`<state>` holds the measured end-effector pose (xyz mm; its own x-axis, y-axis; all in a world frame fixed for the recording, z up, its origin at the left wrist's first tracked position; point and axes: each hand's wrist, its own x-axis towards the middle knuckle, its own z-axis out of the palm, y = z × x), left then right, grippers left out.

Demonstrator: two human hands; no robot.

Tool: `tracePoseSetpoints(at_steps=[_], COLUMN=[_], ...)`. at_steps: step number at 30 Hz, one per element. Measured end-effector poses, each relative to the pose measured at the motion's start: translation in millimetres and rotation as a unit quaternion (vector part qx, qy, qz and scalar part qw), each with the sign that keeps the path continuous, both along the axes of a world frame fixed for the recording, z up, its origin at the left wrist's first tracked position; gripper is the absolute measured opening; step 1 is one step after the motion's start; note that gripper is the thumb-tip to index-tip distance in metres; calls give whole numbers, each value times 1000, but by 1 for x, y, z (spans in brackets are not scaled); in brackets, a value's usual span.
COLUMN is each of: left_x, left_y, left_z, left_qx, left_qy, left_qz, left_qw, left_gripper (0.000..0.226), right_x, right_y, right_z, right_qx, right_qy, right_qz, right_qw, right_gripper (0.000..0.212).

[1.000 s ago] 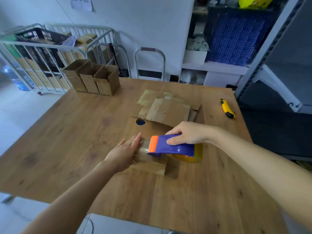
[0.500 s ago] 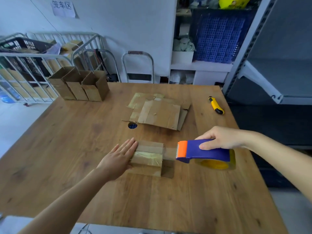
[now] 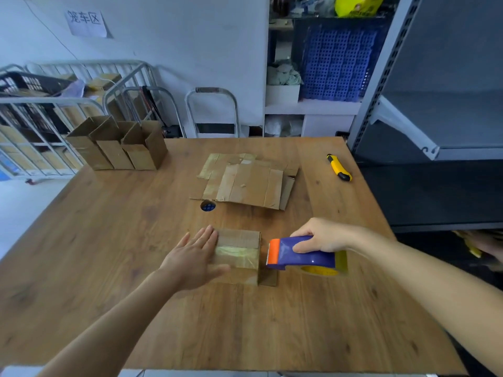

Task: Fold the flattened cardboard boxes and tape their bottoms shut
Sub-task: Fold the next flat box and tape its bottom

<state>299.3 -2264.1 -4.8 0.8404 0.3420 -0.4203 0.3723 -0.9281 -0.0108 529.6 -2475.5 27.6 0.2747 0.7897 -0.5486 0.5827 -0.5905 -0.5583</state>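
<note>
Left hand (image 3: 194, 257) is lying flat, fingers straight and slightly spread, pressing down on the left end of the small cardboard box (image 3: 241, 238). The box is sitting near the middle of the wooden table (image 3: 109, 240), taped face up. A strip of clear tape (image 3: 236, 254) is running across that face from left to right. A flap (image 3: 268, 277) is sticking out onto the table at the box's near right corner.

Right hand (image 3: 321, 236) is gripping the purple tape dispenser (image 3: 302, 255), fingers curled over its body. It is holding the dispenser just right of the box, orange toothed end facing the box (cannot tell whether tape is joining the two).

Farther back, a stack of flattened boxes (image 3: 245, 183) is lying flat, with a small blue round spot (image 3: 208, 205) just beside its near left corner. Three folded boxes (image 3: 119, 148) are standing upright in a touching row at the far left of the table, tops open. A yellow utility knife (image 3: 339, 167) is lying near the far right edge, well apart from everything else.
</note>
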Motion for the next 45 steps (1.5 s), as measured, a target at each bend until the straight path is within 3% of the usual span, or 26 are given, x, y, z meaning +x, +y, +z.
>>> tracePoseSetpoints(at_steps=[4, 8, 17, 21, 24, 28, 39, 45], left_x=[42, 72, 80, 82, 83, 86, 91, 89], left_y=[-31, -57, -66, -67, -67, -67, -70, -73], left_z=[13, 7, -6, -8, -8, -6, -3, -1], left_qx=[-14, -1, 13, 13, 4, 0, -8, -12], left_qy=[15, 45, 15, 6, 0, 1, 9, 12], left_qz=[132, 219, 251, 266, 264, 268, 284, 284], left_qw=[991, 975, 968, 964, 965, 963, 959, 959], left_gripper=[121, 128, 117, 114, 109, 107, 102, 101], right_x=[-6, -4, -2, -13, -24, -26, -28, -37], right_y=[2, -6, -21, -2, 21, 40, 31, 8], right_z=[-2, 1, -2, 1, 5, 12, 1, -18], right_qx=[-1, -1, 7, -12, -48, -92, -82, -105], right_qy=[-5, -5, 26, -37, -112, -130, -70, -103], right_qz=[-11, -20, -43, -10, -5, -7, -144, -181], right_qw=[1000, 1000, 999, 999, 993, 987, 984, 972], right_gripper=[24, 30, 27, 19, 30, 40, 38, 36])
